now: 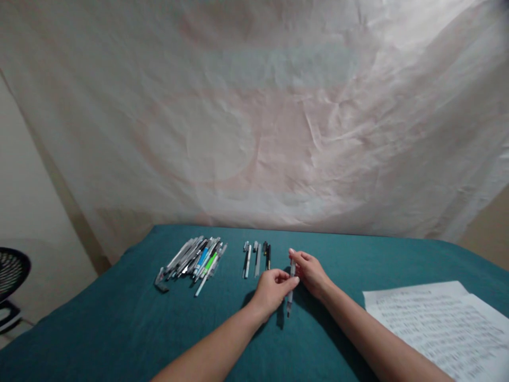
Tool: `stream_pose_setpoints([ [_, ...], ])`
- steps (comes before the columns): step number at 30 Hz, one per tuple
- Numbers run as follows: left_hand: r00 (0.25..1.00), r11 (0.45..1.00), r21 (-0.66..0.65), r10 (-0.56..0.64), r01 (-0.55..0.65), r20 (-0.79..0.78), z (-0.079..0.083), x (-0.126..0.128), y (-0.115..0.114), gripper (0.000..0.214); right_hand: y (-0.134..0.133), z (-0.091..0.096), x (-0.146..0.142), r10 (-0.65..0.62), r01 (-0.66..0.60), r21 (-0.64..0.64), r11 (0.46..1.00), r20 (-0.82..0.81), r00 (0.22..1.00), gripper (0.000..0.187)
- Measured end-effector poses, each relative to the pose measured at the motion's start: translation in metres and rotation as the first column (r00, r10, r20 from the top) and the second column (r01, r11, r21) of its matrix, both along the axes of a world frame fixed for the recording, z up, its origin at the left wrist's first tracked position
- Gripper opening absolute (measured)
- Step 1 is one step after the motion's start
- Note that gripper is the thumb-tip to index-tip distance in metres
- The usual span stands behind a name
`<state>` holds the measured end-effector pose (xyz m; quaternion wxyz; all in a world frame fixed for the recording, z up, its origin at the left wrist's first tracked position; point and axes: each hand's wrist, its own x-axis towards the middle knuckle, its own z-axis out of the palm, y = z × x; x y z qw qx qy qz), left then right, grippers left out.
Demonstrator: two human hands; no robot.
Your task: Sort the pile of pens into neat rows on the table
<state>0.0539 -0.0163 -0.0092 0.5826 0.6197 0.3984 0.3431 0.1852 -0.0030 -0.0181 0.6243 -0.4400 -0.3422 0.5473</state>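
Observation:
Both hands meet over the middle of the teal table cloth (pixel 119 329) and share one pen (pixel 290 297). My left hand (pixel 272 289) pinches the pen's lower part between thumb and fingers. My right hand (pixel 309 271) grips its upper end, fingers curled. The pen stands nearly upright, tip down, just above the cloth. Just left of the hands lies a short row of pens (pixel 256 258), side by side. A bigger heap of several pens (pixel 194 261) lies farther left.
Printed paper sheets (pixel 441 326) lie at the table's right front. A crumpled white sheet (pixel 254 116) hangs behind the table as a backdrop. A black fan (pixel 10 281) stands on the floor at the far left.

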Motion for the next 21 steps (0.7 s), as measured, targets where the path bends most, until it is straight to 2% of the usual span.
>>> stream_pose_setpoints([
  [7, 0.999, 0.999, 0.041, -0.015, 0.014, 0.030, -0.0034, -0.0033, -0.0004, 0.029, -0.0007, -0.0004, 0.0007, 0.046, -0.046, 0.002, 0.999, 0.007, 0.999, 0.033],
  [14, 1.000, 1.000, -0.024, -0.018, 0.018, 0.018, -0.0092, -0.0020, 0.0021, 0.028, -0.0013, -0.0001, 0.0020, 0.052, -0.052, 0.026, 0.998, 0.007, 0.999, 0.033],
  [21, 1.000, 0.999, -0.051, -0.017, 0.018, 0.017, -0.0056, -0.0035, 0.0000, 0.026, -0.0019, -0.0024, 0.0041, 0.054, -0.054, 0.030, 0.998, -0.003, 0.999, 0.031],
])
